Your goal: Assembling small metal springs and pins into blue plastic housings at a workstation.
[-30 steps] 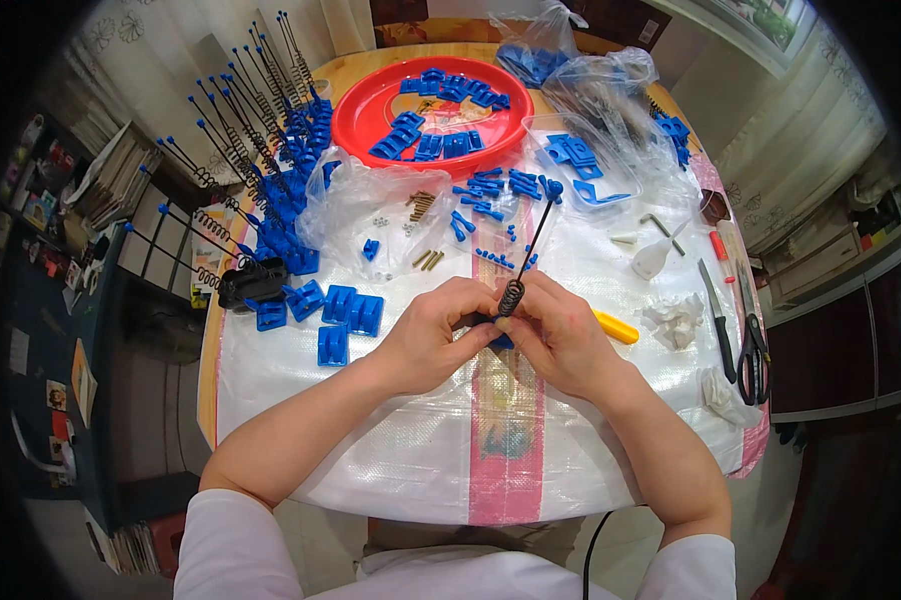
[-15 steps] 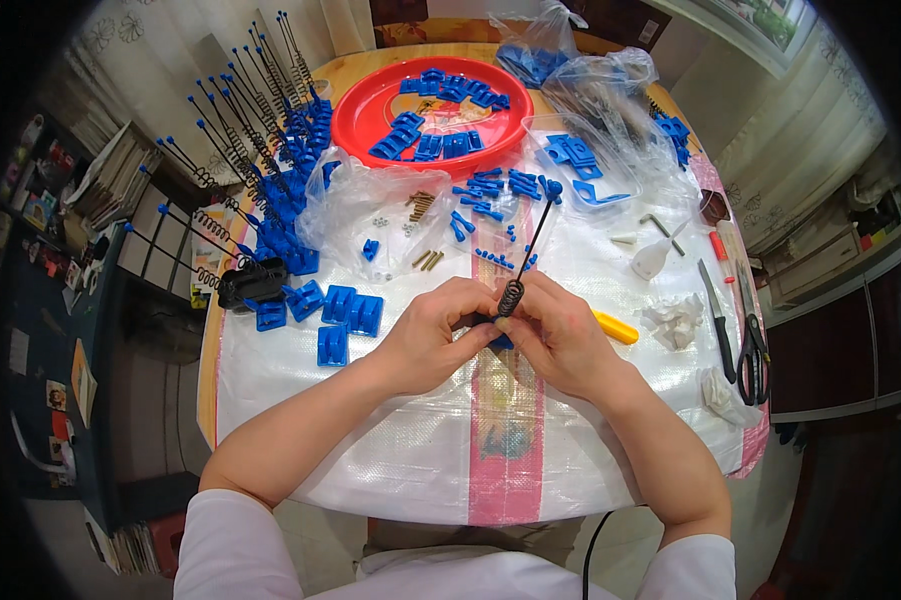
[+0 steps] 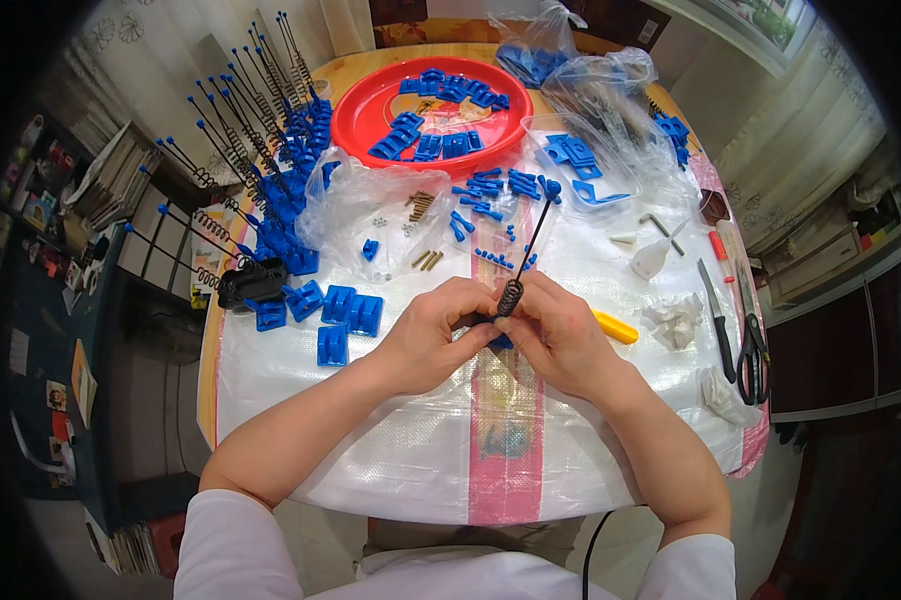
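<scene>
Both my hands meet over the pink stripe of the table cover, closed around the lower end of a black spring rod (image 3: 511, 297) with a blue ball tip. My left hand (image 3: 432, 325) pinches near the coil's foot from the left. From the right, my right hand (image 3: 558, 330) presses its fingers against the coil and its base. A bit of blue base (image 3: 501, 341) shows under my thumbs; the rest is hidden by my fingers. The rod leans up and slightly right. Beyond my hands lie small blue beads (image 3: 494, 260) and blue clips (image 3: 483, 190).
Finished-looking spring rods on blue bases (image 3: 288, 200) crowd the left edge. Blue brackets (image 3: 351, 310) lie nearer. A red basin (image 3: 345, 125) with blue parts stands at the back. On the right are a yellow-handled tool (image 3: 615, 327), a knife (image 3: 718, 325) and scissors (image 3: 753, 360).
</scene>
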Action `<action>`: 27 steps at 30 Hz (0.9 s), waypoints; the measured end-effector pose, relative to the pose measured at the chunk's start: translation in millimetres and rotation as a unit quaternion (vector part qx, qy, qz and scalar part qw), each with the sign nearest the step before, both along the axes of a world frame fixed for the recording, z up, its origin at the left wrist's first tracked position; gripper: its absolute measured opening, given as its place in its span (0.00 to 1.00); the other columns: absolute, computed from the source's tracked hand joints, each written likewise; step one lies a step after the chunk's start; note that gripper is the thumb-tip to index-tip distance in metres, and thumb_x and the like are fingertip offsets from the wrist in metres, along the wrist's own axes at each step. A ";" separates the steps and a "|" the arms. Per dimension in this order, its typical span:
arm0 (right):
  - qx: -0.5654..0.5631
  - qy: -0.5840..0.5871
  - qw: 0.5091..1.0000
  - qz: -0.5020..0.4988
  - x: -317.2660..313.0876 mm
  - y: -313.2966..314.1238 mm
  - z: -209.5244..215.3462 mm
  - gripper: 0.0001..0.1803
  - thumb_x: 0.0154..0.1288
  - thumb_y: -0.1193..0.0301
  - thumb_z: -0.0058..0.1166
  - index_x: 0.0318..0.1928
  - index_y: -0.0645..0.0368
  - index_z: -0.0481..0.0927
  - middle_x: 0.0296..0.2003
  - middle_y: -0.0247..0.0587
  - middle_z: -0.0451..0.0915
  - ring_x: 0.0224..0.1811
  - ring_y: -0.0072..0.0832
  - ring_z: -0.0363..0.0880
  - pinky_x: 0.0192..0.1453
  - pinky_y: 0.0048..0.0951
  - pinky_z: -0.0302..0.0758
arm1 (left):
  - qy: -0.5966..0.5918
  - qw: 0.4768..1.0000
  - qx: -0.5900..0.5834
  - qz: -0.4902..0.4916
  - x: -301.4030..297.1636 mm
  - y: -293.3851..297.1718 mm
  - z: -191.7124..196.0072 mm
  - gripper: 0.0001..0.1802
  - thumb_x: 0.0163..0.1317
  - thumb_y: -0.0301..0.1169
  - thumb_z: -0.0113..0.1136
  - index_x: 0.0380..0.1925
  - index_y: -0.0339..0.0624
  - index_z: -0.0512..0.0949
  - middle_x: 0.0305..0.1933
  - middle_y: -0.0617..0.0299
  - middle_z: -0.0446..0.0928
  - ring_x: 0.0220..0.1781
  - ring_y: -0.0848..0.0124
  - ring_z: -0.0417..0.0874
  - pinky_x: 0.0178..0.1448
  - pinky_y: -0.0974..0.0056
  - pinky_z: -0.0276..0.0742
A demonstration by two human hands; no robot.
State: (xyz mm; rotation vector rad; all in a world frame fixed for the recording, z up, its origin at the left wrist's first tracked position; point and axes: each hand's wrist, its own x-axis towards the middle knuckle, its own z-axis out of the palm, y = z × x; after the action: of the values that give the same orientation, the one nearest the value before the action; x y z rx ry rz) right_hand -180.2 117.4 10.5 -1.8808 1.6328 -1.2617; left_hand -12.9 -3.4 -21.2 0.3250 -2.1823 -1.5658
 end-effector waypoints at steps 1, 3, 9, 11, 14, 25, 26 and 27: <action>0.001 0.001 1.000 0.000 -0.1 -0.2 -0.1 0.10 0.62 0.80 0.60 0.44 0.60 0.77 0.41 0.45 0.80 0.41 0.46 0.82 0.44 0.40 0.78 | 0.002 1.000 0.003 0.000 -0.2 0.0 -0.5 0.11 0.63 0.21 0.64 0.46 0.36 0.80 0.46 0.56 0.76 0.41 0.71 0.80 0.44 0.68 0.78; 0.001 0.004 1.000 0.000 0.0 -0.3 -0.2 0.10 0.62 0.80 0.60 0.43 0.60 0.76 0.41 0.45 0.80 0.41 0.45 0.81 0.43 0.39 0.78 | 0.009 1.000 0.011 -0.001 -0.4 -0.1 -3.1 0.11 0.63 0.21 0.64 0.46 0.36 0.80 0.46 0.56 0.76 0.40 0.71 0.81 0.43 0.68 0.77; -0.001 0.010 1.000 0.002 -0.5 -0.3 0.0 0.11 0.62 0.80 0.60 0.45 0.61 0.77 0.40 0.44 0.78 0.38 0.41 0.81 0.40 0.36 0.78 | 0.011 1.000 -0.006 0.003 -0.2 -0.7 -2.8 0.11 0.63 0.21 0.64 0.46 0.36 0.80 0.47 0.56 0.76 0.40 0.71 0.81 0.44 0.68 0.78; -0.009 0.017 1.000 0.003 -0.5 -0.3 -0.4 0.11 0.61 0.80 0.60 0.45 0.60 0.77 0.39 0.44 0.78 0.37 0.41 0.80 0.40 0.37 0.77 | 0.014 1.000 -0.011 0.003 -0.3 -1.0 -4.0 0.11 0.63 0.21 0.64 0.46 0.36 0.80 0.46 0.56 0.76 0.40 0.71 0.81 0.43 0.68 0.78; -0.023 0.031 0.999 0.012 -1.8 -0.6 -1.5 0.13 0.62 0.82 0.58 0.48 0.61 0.78 0.37 0.44 0.75 0.34 0.36 0.79 0.37 0.33 0.75 | 0.025 1.000 -0.005 0.001 -1.0 -1.2 -6.4 0.11 0.63 0.21 0.64 0.46 0.36 0.80 0.46 0.56 0.76 0.40 0.71 0.81 0.43 0.68 0.78; -0.056 0.010 0.998 0.005 -4.7 -0.7 -5.9 0.08 0.66 0.78 0.57 0.46 0.62 0.78 0.43 0.46 0.80 0.42 0.42 0.82 0.44 0.36 0.79 | 0.030 0.996 0.089 0.006 0.8 1.8 -10.3 0.11 0.65 0.22 0.63 0.47 0.30 0.79 0.48 0.57 0.80 0.44 0.75 0.82 0.48 0.68 0.79; -0.033 -0.021 0.999 0.008 -4.7 -0.2 -5.2 0.08 0.67 0.78 0.56 0.47 0.62 0.78 0.42 0.46 0.80 0.41 0.40 0.82 0.43 0.35 0.78 | 0.028 0.993 0.112 0.007 1.4 2.7 -8.6 0.11 0.66 0.22 0.63 0.47 0.30 0.79 0.48 0.58 0.80 0.44 0.76 0.82 0.48 0.69 0.79; -0.009 -0.052 0.999 0.010 -4.8 1.1 -4.2 0.09 0.68 0.77 0.56 0.47 0.63 0.78 0.42 0.45 0.80 0.41 0.39 0.82 0.43 0.34 0.78 | 0.026 0.990 0.136 0.006 1.5 4.4 -4.4 0.11 0.66 0.23 0.63 0.46 0.29 0.79 0.48 0.59 0.81 0.44 0.77 0.82 0.48 0.69 0.79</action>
State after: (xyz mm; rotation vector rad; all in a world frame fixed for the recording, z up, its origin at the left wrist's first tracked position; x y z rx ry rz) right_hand -185.0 118.4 6.3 -1.8047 1.5502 -1.3478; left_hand -11.4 1.1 -25.6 0.3752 -1.9243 -1.8457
